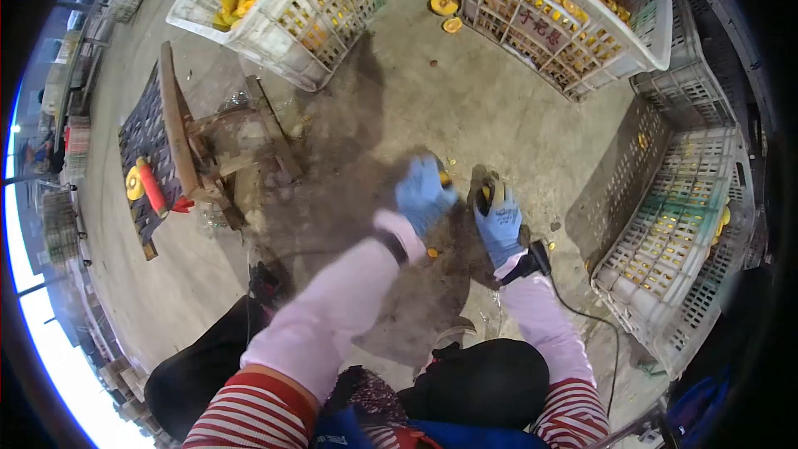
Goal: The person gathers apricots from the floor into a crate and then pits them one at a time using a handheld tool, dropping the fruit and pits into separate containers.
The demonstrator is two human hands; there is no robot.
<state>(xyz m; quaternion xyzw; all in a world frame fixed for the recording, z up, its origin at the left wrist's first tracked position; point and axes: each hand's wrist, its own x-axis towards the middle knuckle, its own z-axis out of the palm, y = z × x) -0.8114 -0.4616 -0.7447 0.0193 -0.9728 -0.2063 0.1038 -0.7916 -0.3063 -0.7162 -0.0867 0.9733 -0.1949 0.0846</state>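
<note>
My left hand [424, 194], in a blue glove, is slightly blurred above the wet concrete floor. Its fingers are curled, and a bit of yellow fruit [445, 177] shows at their right edge. Close by on the right is my right hand [500, 223], in a matching blue glove with darkened fingers. Those fingers are bent around something yellow, apparently fruit [486, 193], mostly hidden by the glove. The hands are apart. A small yellow scrap [432, 253] lies on the floor below them.
A white crate of yellow fruit [283, 21] stands at upper left; another crate [565, 25] with yellow pieces is upper right. Stacked crates [673, 233] line the right. On the left, a wooden stool [179, 129] carries a red-handled tool [151, 189]. Fruit halves [444, 5] lie ahead.
</note>
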